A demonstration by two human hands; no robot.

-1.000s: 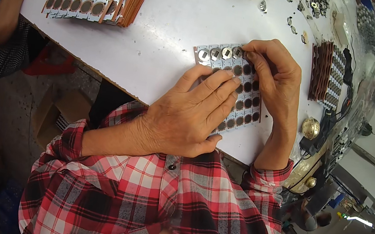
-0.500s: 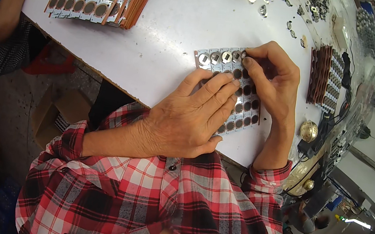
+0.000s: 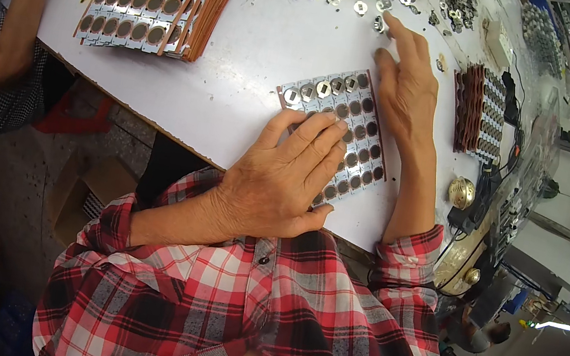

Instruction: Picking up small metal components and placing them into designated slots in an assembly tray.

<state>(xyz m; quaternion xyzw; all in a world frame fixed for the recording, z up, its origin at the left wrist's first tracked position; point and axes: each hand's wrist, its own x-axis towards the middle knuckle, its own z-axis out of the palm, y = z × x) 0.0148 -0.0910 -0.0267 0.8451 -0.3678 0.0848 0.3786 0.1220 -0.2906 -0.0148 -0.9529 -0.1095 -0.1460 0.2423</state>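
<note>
On the white table in front of me lies a pale circuit board panel (image 3: 351,160) with rows of dark round pads. Several small silver metal clips (image 3: 324,88) sit along its far row; the pad at that row's right end is bare. My left hand (image 3: 274,176) rests flat on the panel, fingers stretched out, covering its left part. Beyond the panel's far right corner my right hand (image 3: 409,93) reaches out, thumb and forefinger apart. Its forefinger tip is close to a loose metal clip (image 3: 379,23), and I see nothing held in it.
A stack of similar panels (image 3: 142,2) stands at the far left, and a smaller stack (image 3: 483,112) at the right. Loose metal clips (image 3: 461,7) are scattered at the back. A brass-coloured dome (image 3: 461,193) is at the right edge. Another person's arm (image 3: 21,28) is at left.
My right hand has left the panel's far row and moved away toward the loose clips, its fingers parting. The left hand stays on the panel. The whole view has shifted slightly.
</note>
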